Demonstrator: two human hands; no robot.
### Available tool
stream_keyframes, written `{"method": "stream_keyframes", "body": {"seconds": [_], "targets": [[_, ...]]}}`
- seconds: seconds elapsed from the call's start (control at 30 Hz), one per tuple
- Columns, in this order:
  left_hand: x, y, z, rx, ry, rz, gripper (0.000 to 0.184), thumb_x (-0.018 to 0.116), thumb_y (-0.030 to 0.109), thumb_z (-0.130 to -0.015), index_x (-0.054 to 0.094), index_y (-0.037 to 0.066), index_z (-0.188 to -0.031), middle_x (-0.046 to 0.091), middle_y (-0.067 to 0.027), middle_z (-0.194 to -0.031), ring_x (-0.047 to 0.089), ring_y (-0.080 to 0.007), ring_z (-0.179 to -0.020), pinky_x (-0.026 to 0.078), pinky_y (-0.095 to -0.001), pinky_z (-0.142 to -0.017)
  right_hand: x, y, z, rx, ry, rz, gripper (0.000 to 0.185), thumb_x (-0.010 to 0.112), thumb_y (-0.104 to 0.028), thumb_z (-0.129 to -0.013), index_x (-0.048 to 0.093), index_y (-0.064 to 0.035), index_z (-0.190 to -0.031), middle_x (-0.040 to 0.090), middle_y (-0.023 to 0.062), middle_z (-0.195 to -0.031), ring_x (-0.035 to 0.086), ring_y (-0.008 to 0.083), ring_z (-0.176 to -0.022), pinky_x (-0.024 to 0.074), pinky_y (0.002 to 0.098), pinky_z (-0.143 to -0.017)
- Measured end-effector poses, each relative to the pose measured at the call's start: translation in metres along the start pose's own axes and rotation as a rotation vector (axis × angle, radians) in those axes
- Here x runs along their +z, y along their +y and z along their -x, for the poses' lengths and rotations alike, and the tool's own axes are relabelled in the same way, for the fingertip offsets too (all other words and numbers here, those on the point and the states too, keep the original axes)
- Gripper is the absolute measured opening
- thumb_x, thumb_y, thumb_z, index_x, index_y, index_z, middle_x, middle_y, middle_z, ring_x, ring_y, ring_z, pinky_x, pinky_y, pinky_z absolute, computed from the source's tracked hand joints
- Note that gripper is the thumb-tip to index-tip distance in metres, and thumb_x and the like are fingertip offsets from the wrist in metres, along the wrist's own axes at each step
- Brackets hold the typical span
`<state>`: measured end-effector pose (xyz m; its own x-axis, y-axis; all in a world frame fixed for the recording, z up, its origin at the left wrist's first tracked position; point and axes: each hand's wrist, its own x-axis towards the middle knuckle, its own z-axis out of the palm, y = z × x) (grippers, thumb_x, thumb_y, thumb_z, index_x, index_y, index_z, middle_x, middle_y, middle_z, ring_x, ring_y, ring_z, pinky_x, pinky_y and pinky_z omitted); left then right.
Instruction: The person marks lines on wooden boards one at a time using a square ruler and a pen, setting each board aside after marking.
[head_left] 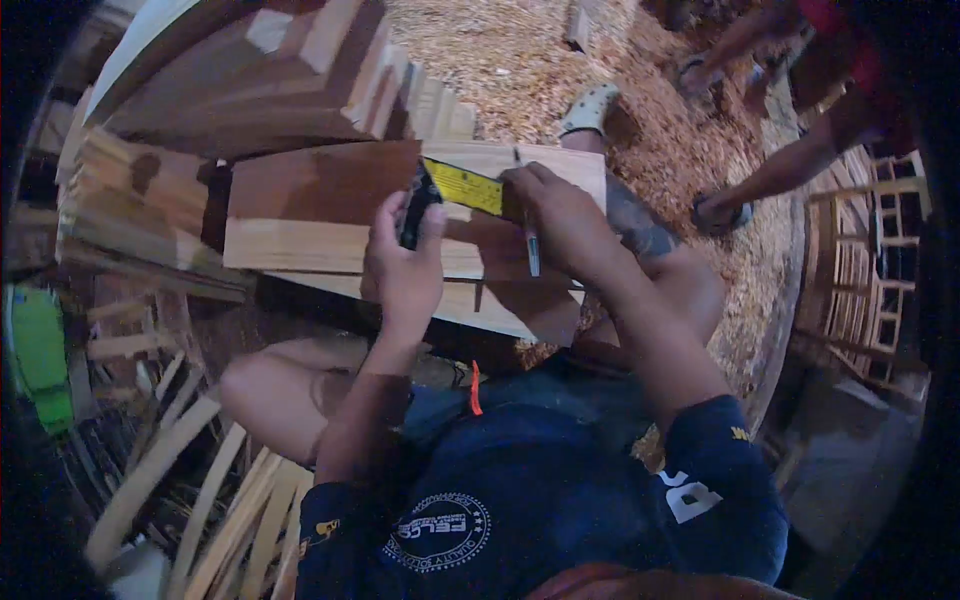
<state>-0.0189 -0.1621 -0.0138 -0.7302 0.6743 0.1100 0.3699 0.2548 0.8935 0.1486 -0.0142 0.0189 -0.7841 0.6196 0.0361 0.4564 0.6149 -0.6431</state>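
My left hand [408, 255] is closed round the black handle of a square [465, 187], whose yellow printed blade points to the right. My right hand [565, 215] has its fingertips at the far end of that blade. A pen or marker [533, 252] is held in the same hand, running roughly up and down past the fingers. Under both hands lies a pale wooden board [300, 243] across my lap area, partly in shadow. The square is just above or on the board; I cannot tell whether it touches.
Thick stacked wood pieces [270, 75] stand at the upper left, with more stacked boards [130, 190] beside them. Wood shavings [470, 45] cover the ground. Another person's arm [790, 170] reaches in at right. Wood strips [240, 510] and a green object [40, 350] are at lower left.
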Motion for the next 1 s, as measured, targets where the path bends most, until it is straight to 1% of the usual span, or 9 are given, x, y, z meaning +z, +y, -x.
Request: {"method": "stream_keyframes", "body": {"seconds": [0.2, 0.37, 0.47, 0.57, 0.67, 0.77, 0.9, 0.97, 1.0], "targets": [[-0.051, -0.023, 0.051, -0.124, 0.177, -0.048, 0.053, 0.078, 0.022, -0.087, 0.054, 0.005, -0.131, 0.052, -0.0114, -0.122, 0.053, -0.0230, -0.110, 0.048, -0.0351, -0.089, -0.001, 0.053, -0.042, 0.332, 0.217, -0.056, 0.030, 0.051, -0.032, -0.096, 0.065, -0.0057, -0.099, 0.063, 0.0167, -0.099, 0.062, 0.0315, -0.090, 0.0459, 0.0403, -0.085], [-0.084, -0.067, 0.066, -0.814, 0.326, 0.584, 0.065, 0.082, 0.029, -0.086, 0.046, 0.009, -0.136, 0.051, -0.0055, -0.124, 0.052, -0.0190, -0.108, 0.046, -0.0321, -0.084, 0.014, 0.097, -0.047, 0.600, 0.230, -0.553, 0.049, 0.047, -0.044, -0.098, 0.068, -0.0001, -0.106, 0.069, 0.0181, -0.098, 0.063, 0.0277, -0.087, 0.0478, 0.0415, -0.079], [-0.090, -0.062, 0.065, -0.999, 0.287, 0.788, 0.067, 0.081, 0.037, -0.087, 0.045, 0.011, -0.137, 0.054, -0.0047, -0.121, 0.054, -0.0178, -0.106, 0.043, -0.0301, -0.081, 0.015, 0.084, -0.016, 0.657, 0.114, -0.578, 0.049, 0.053, -0.042, -0.096, 0.068, 0.0026, -0.107, 0.068, 0.0157, -0.097, 0.063, 0.0244, -0.088, 0.0476, 0.0382, -0.078], [-0.089, -0.054, 0.063, -0.970, 0.160, 0.890, 0.063, 0.076, 0.038, -0.090, 0.048, 0.009, -0.138, 0.057, -0.0064, -0.128, 0.056, -0.0195, -0.115, 0.048, -0.0351, -0.088, 0.027, 0.057, 0.032, 0.434, 0.184, -0.248, 0.043, 0.055, -0.040, -0.095, 0.066, 0.0007, -0.104, 0.066, 0.0142, -0.089, 0.062, 0.0224, -0.088, 0.0475, 0.0385, -0.077], [-0.075, -0.079, 0.064, -0.788, 0.106, 1.096, 0.069, 0.065, 0.037, -0.098, 0.035, 0.003, -0.150, 0.052, -0.0169, -0.143, 0.049, -0.0338, -0.135, 0.042, -0.0502, -0.111, 0.028, 0.053, 0.054, 0.334, -0.069, -0.207, 0.028, 0.058, -0.030, -0.094, 0.064, -0.0076, -0.110, 0.066, 0.0194, -0.088, 0.066, 0.0328, -0.087, 0.0490, 0.0433, -0.076], [-0.076, -0.074, 0.061, -0.807, 0.174, 1.068, 0.059, 0.059, 0.033, -0.103, 0.038, -0.001, -0.147, 0.055, -0.0182, -0.139, 0.057, -0.0351, -0.127, 0.047, -0.0510, -0.108, 0.028, 0.042, 0.046, 0.227, -0.010, 0.137, 0.026, 0.061, -0.022, -0.091, 0.062, -0.0128, -0.115, 0.067, 0.0228, -0.089, 0.067, 0.0416, -0.085, 0.0500, 0.0467, -0.072], [-0.076, -0.079, 0.061, -0.716, 0.316, 0.952, 0.057, 0.055, 0.032, -0.105, 0.038, -0.002, -0.147, 0.056, -0.0187, -0.138, 0.059, -0.0368, -0.123, 0.049, -0.0504, -0.106, 0.035, 0.054, 0.032, 0.153, 0.237, 0.321, 0.027, 0.060, -0.020, -0.091, 0.057, -0.0085, -0.116, 0.066, 0.0222, -0.089, 0.068, 0.0375, -0.082, 0.0514, 0.0474, -0.070], [-0.089, -0.083, 0.067, -0.627, 0.412, 1.017, 0.055, 0.061, 0.029, -0.102, 0.044, -0.007, -0.141, 0.060, -0.0193, -0.132, 0.064, -0.0331, -0.115, 0.054, -0.0471, -0.099, 0.045, 0.100, 0.019, 0.481, 0.310, -0.572, 0.036, 0.075, -0.017, -0.084, 0.059, -0.0038, -0.112, 0.066, 0.0195, -0.087, 0.067, 0.0366, -0.077, 0.0528, 0.0460, -0.069], [-0.101, -0.086, 0.067, -0.576, 0.453, 1.047, 0.055, 0.065, 0.027, -0.100, 0.048, -0.009, -0.138, 0.062, -0.0197, -0.129, 0.066, -0.0312, -0.111, 0.056, -0.0455, -0.096, 0.040, 0.102, 0.020, 0.486, 0.325, -0.716, 0.039, 0.080, -0.017, -0.082, 0.060, -0.0028, -0.112, 0.066, 0.0187, -0.087, 0.068, 0.0367, -0.076, 0.0535, 0.0455, -0.069]]}}
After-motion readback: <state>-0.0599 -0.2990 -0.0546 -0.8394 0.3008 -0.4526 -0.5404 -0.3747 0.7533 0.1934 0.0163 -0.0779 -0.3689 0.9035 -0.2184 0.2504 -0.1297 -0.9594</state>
